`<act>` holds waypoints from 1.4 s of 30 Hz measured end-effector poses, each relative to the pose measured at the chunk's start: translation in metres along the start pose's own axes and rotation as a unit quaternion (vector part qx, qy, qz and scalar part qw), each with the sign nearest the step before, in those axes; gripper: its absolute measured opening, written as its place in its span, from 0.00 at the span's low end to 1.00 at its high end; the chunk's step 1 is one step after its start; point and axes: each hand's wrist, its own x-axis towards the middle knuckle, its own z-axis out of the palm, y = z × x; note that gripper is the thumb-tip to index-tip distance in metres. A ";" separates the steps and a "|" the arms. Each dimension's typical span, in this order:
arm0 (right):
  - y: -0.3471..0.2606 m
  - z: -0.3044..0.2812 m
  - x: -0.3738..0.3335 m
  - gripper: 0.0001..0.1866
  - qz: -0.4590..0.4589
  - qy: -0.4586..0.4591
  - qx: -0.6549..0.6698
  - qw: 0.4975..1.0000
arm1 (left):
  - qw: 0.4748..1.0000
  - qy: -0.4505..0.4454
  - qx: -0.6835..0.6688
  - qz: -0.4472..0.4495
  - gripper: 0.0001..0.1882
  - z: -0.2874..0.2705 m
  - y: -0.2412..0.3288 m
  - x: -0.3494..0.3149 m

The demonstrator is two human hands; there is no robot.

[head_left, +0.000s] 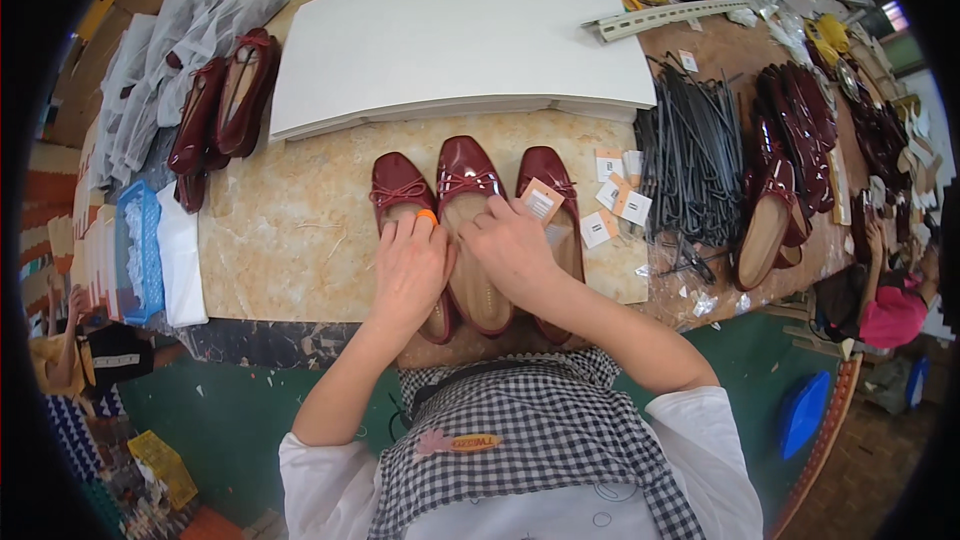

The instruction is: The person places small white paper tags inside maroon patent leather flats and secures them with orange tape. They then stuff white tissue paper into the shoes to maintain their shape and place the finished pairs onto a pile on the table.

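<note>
Three dark red patent ballet flats with bows lie side by side before me, toes pointing away: a left flat (397,176), a middle flat (466,154) and a right flat (546,162). My left hand (408,262), an orange band on one finger, is closed over the left flat's opening at the side nearest the middle one. Bent fingers of my right hand (507,248) are closed at the middle flat's opening; what they pinch, if anything, is hidden. Beside that hand, an orange-and-white tag (541,201) lies over the right flat.
Several loose tags (622,202) lie right of the shoes, then a heap of dark plastic strips (692,155). More red flats (790,140) stand at far right and flats (245,90) at left. White board stack (460,40) spans the back. A blue basket (140,250) stands left.
</note>
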 end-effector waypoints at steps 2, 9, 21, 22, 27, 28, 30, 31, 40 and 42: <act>0.002 -0.014 0.004 0.07 -0.006 0.015 -0.026 1.000 | 0.999 -0.006 -0.034 0.024 0.06 -0.005 -0.004 0.002; 0.024 -0.041 0.012 0.10 0.117 -0.168 0.325 0.923 | 0.861 0.006 -0.465 -0.207 0.09 0.002 -0.017 0.001; 0.037 -0.018 -0.015 0.10 0.198 -0.105 0.588 0.778 | 0.758 -0.057 -0.591 -0.271 0.08 0.002 -0.016 0.005; 0.035 -0.019 -0.014 0.09 0.234 -0.097 0.603 0.756 | 0.762 -0.042 -0.587 -0.271 0.08 0.000 -0.012 0.008; 0.034 -0.016 -0.010 0.07 0.255 -0.104 0.555 0.785 | 0.805 -0.041 -0.532 -0.258 0.07 0.000 -0.010 0.007; 0.033 -0.016 -0.008 0.07 0.255 -0.094 0.552 0.789 | 0.821 -0.064 -0.510 -0.249 0.07 -0.001 -0.011 0.006; 0.032 -0.016 -0.007 0.07 0.260 -0.083 0.543 0.794 | 0.828 -0.071 -0.494 -0.257 0.08 -0.001 -0.011 0.006; 0.032 -0.015 -0.007 0.07 0.263 -0.082 0.538 0.797 | 0.831 -0.074 -0.486 -0.260 0.08 -0.002 -0.010 0.006; 0.033 -0.010 -0.007 0.06 0.276 -0.078 0.608 0.740 | 0.827 -0.091 -0.503 -0.235 0.08 -0.005 -0.010 0.006; 0.032 -0.010 -0.007 0.06 0.268 -0.085 0.601 0.748 | 0.831 -0.091 -0.503 -0.222 0.08 -0.004 -0.011 0.005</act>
